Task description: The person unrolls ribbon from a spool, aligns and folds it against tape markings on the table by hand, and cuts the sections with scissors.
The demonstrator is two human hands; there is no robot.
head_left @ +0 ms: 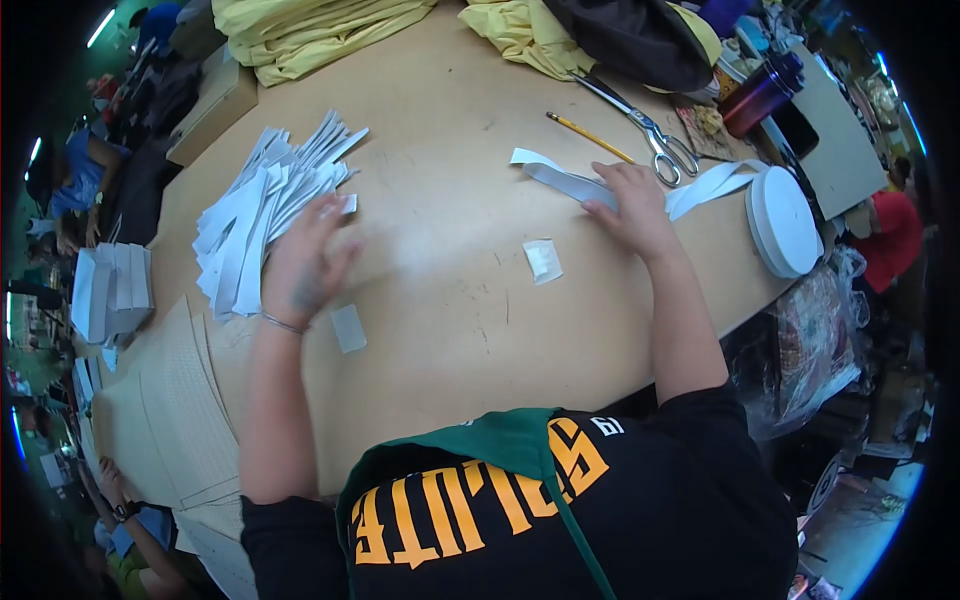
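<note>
My left hand [308, 262] is at the near right edge of a loose pile of white strips [245, 215], its thumb apart from its fingers. It is slightly blurred, and no strip shows clearly in its grip. On the right side of the table, my right hand [637, 212] holds a white band [560, 178] between thumb and fingers. The band's free end points left. Behind the hand the band runs on to a white roll [785, 222] at the table's right edge.
Scissors [655, 135] and a yellow pencil [588, 136] lie beyond my right hand. Two small pale patches [543, 261] [349, 329] are on the tabletop. Yellow fabric [320, 30] is stacked at the far edge. A tumbler [760, 95] stands far right. Other people work at left and right.
</note>
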